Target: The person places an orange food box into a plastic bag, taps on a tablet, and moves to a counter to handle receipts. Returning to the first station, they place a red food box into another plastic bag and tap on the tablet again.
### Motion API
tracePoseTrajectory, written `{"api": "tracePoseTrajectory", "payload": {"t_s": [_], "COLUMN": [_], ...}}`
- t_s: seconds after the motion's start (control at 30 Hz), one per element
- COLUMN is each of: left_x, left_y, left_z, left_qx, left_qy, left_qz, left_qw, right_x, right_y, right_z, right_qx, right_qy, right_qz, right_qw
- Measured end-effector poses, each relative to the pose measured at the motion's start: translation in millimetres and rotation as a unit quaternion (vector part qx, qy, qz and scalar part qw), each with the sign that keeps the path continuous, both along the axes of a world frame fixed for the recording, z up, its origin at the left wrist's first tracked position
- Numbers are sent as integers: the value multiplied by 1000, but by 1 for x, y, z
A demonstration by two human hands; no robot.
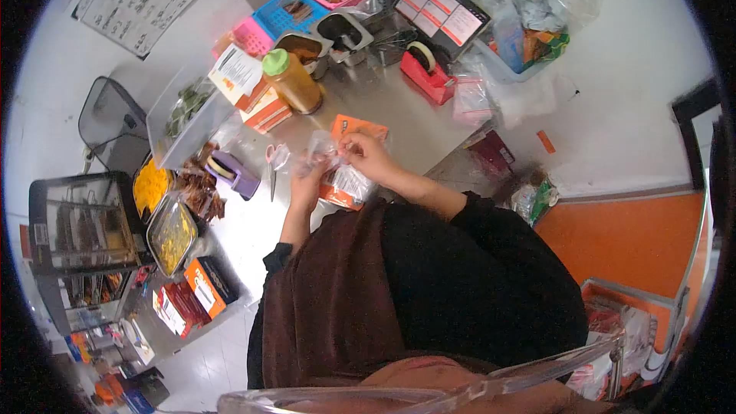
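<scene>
Both hands meet over the near edge of the metal table, at a clear plastic bag (320, 143). My left hand (307, 176) has its fingers closed on the bag's left side. Pinched fingers of my right hand (359, 152) hold the bag's gathered top on the right. Behind the hands lies an orange-and-white packet (360, 126). Below them, close to my body, is another orange-and-white package (345, 185) in clear plastic. Scissors (272, 172) with pink handles lie just left of my left hand.
A yellow bottle (293, 83) with a green cap, white-orange boxes (249, 88) and a red tape dispenser (426, 73) stand behind. A purple tape dispenser (232, 175) and food containers (172, 234) are at left. A tablet (441, 11) stands at the back.
</scene>
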State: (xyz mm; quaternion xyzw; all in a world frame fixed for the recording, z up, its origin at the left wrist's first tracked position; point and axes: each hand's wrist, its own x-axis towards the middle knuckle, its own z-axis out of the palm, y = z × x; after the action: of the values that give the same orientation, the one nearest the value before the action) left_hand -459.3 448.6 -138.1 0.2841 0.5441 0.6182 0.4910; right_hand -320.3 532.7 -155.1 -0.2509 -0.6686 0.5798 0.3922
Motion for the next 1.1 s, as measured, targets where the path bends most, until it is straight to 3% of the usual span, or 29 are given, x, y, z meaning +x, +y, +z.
{"api": "tracePoseTrajectory", "payload": {"t_s": [0.1, 0.13, 0.17, 0.23, 0.33, 0.43, 0.47, 0.7, 0.83, 0.93, 1.0, 1.07, 1.1], "left_x": [-3, -9, -16, -20, 3, 17, 19, 16, 20, 18, 8, 5, 3], "left_y": [1, 2, 1, -1, -4, 1, 1, -2, -2, 1, -2, -5, -5], "left_z": [13, 13, 11, 10, 23, 13, 14, 16, 23, 33, 26, 25, 25], "left_qx": [9, 24, 39, 38, 28, -31, -38, -28, -21, -17, -8, -4, -3], "left_qy": [-114, -112, -109, -129, -88, -52, 0, 34, -8, -49, -46, -53, -57], "left_qz": [97, 136, 177, 150, 79, 110, 108, 93, 112, 156, 186, 169, 160], "left_qw": [989, 984, 977, 979, 993, 992, 993, 995, 993, 986, 981, 984, 985], "right_x": [30, 47, 65, 92, 66, 34, 28, 12, 18, 31, 64, 107, 125], "right_y": [-2, 1, 7, 28, 40, 24, 20, 20, 18, 22, 38, 75, 105], "right_z": [22, 27, 36, 57, 33, 49, 49, 47, 60, 35, 31, 33, 21], "right_qx": [-277, -287, -266, -218, 18, 229, 241, 362, 384, 360, 244, 221, 315], "right_qy": [151, 146, 91, -23, -10, -40, -70, -201, -265, -286, -290, -244, -223], "right_qz": [171, 186, 167, 128, 100, 134, 126, 106, 159, 194, 188, -56, -183], "right_qw": [934, 928, 945, 967, 995, 963, 960, 904, 870, 866, 906, 943, 904]}}
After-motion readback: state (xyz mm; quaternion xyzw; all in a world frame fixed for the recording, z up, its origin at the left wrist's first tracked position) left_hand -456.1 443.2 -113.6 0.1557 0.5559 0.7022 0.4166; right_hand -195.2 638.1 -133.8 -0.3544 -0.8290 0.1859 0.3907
